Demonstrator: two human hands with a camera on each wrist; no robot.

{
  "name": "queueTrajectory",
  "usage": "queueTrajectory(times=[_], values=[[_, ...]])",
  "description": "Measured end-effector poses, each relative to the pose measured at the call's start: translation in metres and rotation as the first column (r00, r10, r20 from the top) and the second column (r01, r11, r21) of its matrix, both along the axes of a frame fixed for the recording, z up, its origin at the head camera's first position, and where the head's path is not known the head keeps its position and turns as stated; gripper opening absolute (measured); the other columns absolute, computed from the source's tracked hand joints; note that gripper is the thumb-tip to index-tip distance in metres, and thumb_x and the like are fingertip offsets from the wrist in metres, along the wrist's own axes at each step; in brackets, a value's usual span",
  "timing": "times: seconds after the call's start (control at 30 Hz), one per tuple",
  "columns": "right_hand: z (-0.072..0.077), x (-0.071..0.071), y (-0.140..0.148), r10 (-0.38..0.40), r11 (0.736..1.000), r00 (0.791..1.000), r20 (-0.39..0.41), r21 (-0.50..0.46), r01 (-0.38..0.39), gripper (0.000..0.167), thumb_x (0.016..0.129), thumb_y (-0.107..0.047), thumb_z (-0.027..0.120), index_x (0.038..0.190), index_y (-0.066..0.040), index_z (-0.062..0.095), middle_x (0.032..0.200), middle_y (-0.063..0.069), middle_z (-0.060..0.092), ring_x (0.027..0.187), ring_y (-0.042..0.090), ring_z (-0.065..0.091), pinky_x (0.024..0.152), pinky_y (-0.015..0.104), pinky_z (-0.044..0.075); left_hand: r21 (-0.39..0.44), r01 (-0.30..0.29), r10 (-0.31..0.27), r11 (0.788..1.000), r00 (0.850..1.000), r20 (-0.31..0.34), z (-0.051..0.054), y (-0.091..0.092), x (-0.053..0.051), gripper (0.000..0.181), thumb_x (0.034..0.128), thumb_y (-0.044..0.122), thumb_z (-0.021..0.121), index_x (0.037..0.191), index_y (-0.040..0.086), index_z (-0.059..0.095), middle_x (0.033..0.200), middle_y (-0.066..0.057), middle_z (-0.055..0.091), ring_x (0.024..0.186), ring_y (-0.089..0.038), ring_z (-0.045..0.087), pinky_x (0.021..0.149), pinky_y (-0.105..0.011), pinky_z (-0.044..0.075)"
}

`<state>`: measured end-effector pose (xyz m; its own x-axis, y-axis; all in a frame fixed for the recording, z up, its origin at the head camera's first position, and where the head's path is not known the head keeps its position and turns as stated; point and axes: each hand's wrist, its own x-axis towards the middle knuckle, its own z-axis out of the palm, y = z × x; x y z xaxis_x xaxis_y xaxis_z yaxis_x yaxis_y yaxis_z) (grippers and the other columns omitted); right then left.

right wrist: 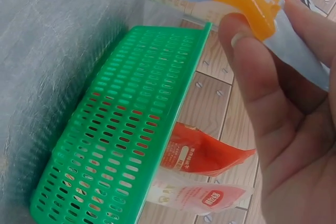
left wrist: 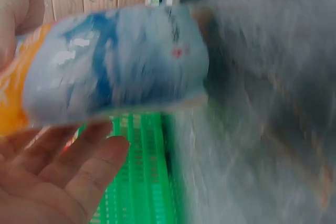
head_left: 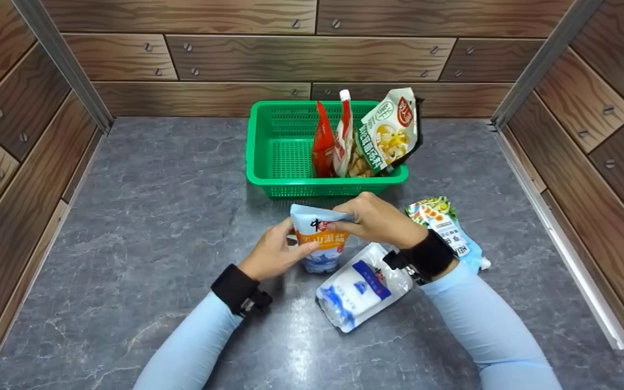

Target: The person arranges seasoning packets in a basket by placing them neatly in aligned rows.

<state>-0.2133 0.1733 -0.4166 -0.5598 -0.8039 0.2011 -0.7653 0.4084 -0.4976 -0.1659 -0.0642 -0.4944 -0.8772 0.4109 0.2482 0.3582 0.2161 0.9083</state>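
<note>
Nearest, below centre right of the frame: a white pouch [head_left: 363, 287] lay flat and aslant on the table [head_left: 155, 216], its upper right end by the right wristband [head_left: 431, 254]. Risk: the band could snag or drag it if that forearm sank.

Centre: the blue-and-orange pouch [head_left: 324, 255] was upright, base down; contact with the table could not be told. The right hand [head_left: 374, 219] pinched its upper right edge. The left hand [head_left: 274, 252] was loosely spread, thumb across the front, fingers nearly straight behind; how firmly they bore on it could not be told. Judged weak point: with only the top edge pinched, the filled base could swing or slip loose if the left gave no support.

Right of centre: a spouted pouch [head_left: 461, 241] lay partly behind the right wrist; a sideways sweep could push it.

Upper centre: a green basket [head_left: 312, 189] held a red packet [head_left: 323, 143], a red-and-white pouch [head_left: 343, 143] and a green-and-white packet [head_left: 390, 132] leaning over the right rim. A knock to the basket could topple the leaner outward.

Farthest: a plank-patterned wall [head_left: 258, 57].
</note>
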Motion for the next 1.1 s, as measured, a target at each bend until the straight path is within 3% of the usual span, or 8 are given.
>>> queueTrajectory(times=[0.1, 0.2, 0.37, 0.47, 0.53, 0.63, 0.77, 1.1], values=[[0.000, 0.000, 0.000, -0.002, 1.000, 1.000, 0.002, -0.005, 0.002, 0.015, 0.093, -0.028, 0.064, 0.090, -0.017, 0.074, 0.078, -0.009, 0.070, 0.055, 0.003, 0.054, 0.050, 0.023, 0.043, 0.008, -0.037, 0.037, 0.999, 0.999, -0.026, 0.014, -0.010, 0.000, 0.038, 0.0976, 0.023, 0.058, 0.129, 0.003, 0.053, 0.110, -0.011, 0.065, 0.099, -0.023, 0.061, 0.082, -0.038, 0.052], [0.001, 0.000, 0.000, -0.009, 1.000, 1.000, 0.003, -0.004, 0.009, 0.016, 0.093, -0.029, 0.064, 0.086, -0.017, 0.072, 0.075, -0.009, 0.068, 0.052, 0.004, 0.049, 0.049, 0.023, 0.040, 0.011, -0.178, 0.178, 0.984, 0.979, -0.097, 0.019, -0.021, -0.011, 0.030, 0.1015, 0.019, 0.048, 0.123, -0.001, 0.056, 0.100, -0.013, 0.066, 0.090, -0.024, 0.061, 0.080, -0.040, 0.050], [0.003, 0.002, -0.001, -0.021, 1.000, 1.000, 0.007, -0.004, 0.021, 0.016, 0.095, -0.029, 0.062, 0.086, -0.018, 0.068, 0.069, -0.009, 0.062, 0.052, 0.004, 0.046, 0.050, 0.023, 0.039, -0.050, -0.525, 0.521, 0.849, 0.850, -0.080, 0.016, -0.038, -0.042, 0.032, 0.1016, 0.032, 0.045, 0.107, 0.003, 0.059, 0.087, -0.009, 0.063, 0.079, -0.024, 0.059, 0.073, -0.039, 0.047], [0.004, 0.002, -0.002, -0.024, 1.000, 1.000, 0.002, -0.003, 0.024, 0.013, 0.095, -0.028, 0.061, 0.086, -0.018, 0.060, 0.065, -0.008, 0.050, 0.054, 0.005, 0.043, 0.051, 0.023, 0.038, -0.143, -0.616, 0.622, 0.775, 0.783, 0.000, 0.021, -0.047, -0.057, 0.038, 0.1002, 0.037, 0.046, 0.108, 0.003, 0.058, 0.094, -0.014, 0.064, 0.087, -0.029, 0.060, 0.079, -0.042, 0.046], [0.004, 0.003, -0.002, -0.024, 1.000, 1.000, 0.002, 0.001, 0.024, 0.015, 0.095, -0.027, 0.061, 0.087, -0.018, 0.053, 0.066, -0.008, 0.046, 0.054, 0.006, 0.043, 0.051, 0.022, 0.038, -0.202, -0.621, 0.643, 0.757, 0.764, 0.060, 0.023, -0.051, -0.065, 0.042, 0.1001, 0.040, 0.045, 0.110, 0.001, 0.057, 0.100, -0.017, 0.064, 0.093, -0.031, 0.060, 0.083, -0.042, 0.045], [0.002, 0.003, -0.002, -0.016, 1.000, 1.000, 0.012, 0.014, 0.016, 0.019, 0.096, -0.026, 0.061, 0.088, -0.018, 0.046, 0.066, -0.006, 0.040, 0.054, 0.007, 0.042, 0.051, 0.022, 0.037, -0.296, -0.593, 0.645, 0.749, 0.756, 0.116, 0.024, -0.055, -0.074, 0.046, 0.1000, 0.045, 0.043, 0.107, 0.002, 0.058, 0.102, -0.016, 0.062, 0.096, -0.031, 0.058, 0.085, -0.041, 0.044], [0.000, 0.003, -0.002, -0.006, 1.000, 0.999, 0.047, 0.022, 0.005, 0.019, 0.096, -0.027, 0.060, 0.087, -0.018, 0.046, 0.067, -0.006, 0.041, 0.055, 0.006, 0.043, 0.051, 0.022, 0.037, -0.377, -0.540, 0.622, 0.752, 0.771, 0.136, 0.022, -0.055, -0.084, 0.046, 0.0999, 0.049, 0.040, 0.086, 0.007, 0.053, 0.082, -0.010, 0.052, 0.076, -0.026, 0.050, 0.071, -0.036, 0.040], [0.002, 0.002, -0.004, 0.005, 1.000, 0.999, 0.049, 0.024, -0.006, 0.029, 0.096, -0.028, 0.060, 0.079, -0.016, 0.039, 0.065, -0.005, 0.026, 0.054, 0.006, 0.036, 0.052, 0.022, 0.033, -0.392, -0.526, 0.606, 0.755, 0.787, 0.112, 0.018, -0.050, -0.095, 0.044, 0.1024, 0.040, 0.039, 0.069, 0.013, 0.044, 0.064, -0.003, 0.042, 0.059, -0.022, 0.043, 0.058, -0.032, 0.035]])
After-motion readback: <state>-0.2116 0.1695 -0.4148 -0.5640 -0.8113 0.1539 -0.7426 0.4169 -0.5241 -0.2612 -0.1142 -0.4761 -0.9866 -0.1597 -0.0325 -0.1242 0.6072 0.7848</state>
